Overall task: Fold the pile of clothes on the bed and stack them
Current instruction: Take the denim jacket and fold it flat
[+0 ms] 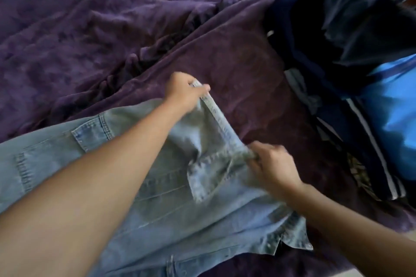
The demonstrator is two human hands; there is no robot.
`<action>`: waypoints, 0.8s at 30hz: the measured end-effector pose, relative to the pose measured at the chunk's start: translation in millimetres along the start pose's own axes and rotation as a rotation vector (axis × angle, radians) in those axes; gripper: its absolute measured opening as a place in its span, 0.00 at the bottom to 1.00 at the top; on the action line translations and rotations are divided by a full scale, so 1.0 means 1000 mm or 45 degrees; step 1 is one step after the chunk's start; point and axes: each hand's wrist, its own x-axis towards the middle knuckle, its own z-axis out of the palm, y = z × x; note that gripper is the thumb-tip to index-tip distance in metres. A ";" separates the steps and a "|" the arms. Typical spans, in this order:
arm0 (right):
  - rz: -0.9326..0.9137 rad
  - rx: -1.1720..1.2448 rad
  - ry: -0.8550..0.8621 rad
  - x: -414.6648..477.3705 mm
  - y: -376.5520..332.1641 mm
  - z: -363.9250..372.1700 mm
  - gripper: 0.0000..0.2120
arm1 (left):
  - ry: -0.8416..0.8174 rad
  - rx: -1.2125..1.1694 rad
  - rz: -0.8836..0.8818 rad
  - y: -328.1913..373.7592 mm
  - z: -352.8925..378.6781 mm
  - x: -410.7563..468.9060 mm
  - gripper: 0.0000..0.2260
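Left forearm (pixel 94 186) fills the bottom-left corner and lies across the denim shirt (pixel 180 227). Shirt is light-wash blue, spread on the purple bedcover (pixel 247 69) at the near side of the bed. Stitched chest pocket (pixel 92 132) shows just left of the forearm. Snap-button edge (pixel 288 229) sits at lower right, with the right forearm (pixel 351 231) coming in over it from the bottom-right corner.

Right hand (pixel 273 165): fingers curled tight, pinching bunched denim at the near end of a stitched band (pixel 219 119) of the shirt. Motion blur here, so can't tell exact finger placement.

Left hand (pixel 186 93), further out: thumb and fingers closed on the far end of the same band. Band runs straight between the two hands, raised off the bedcover, and the shirt fabric below it sags in loose folds.

Clothes pile (pixel 337 29) is off to the right, beyond the right hand and apart from the shirt, with a strip of bare bedcover between. It's an unfolded heap: dark navy garment on top at the far end, bright blue garment (pixel 396 101) at the right frame edge, dark fabric with white stripes (pixel 371 141) under it.

Far side: bedcover is rumpled, and a ridge of dark folds (pixel 180 27) runs diagonally across it.
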 end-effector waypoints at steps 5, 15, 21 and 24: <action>0.662 0.230 -0.068 0.080 0.037 -0.022 0.07 | 0.274 0.047 -0.084 0.011 -0.017 0.040 0.15; 0.552 0.352 0.040 0.067 0.021 -0.015 0.15 | -0.094 -0.063 -0.032 -0.039 0.010 -0.083 0.27; 0.372 -0.063 0.183 0.070 0.024 -0.026 0.13 | 0.068 0.127 0.037 -0.071 0.024 -0.143 0.16; -0.083 -0.029 0.331 0.024 -0.004 -0.020 0.06 | 0.304 0.173 0.018 -0.102 0.010 -0.204 0.08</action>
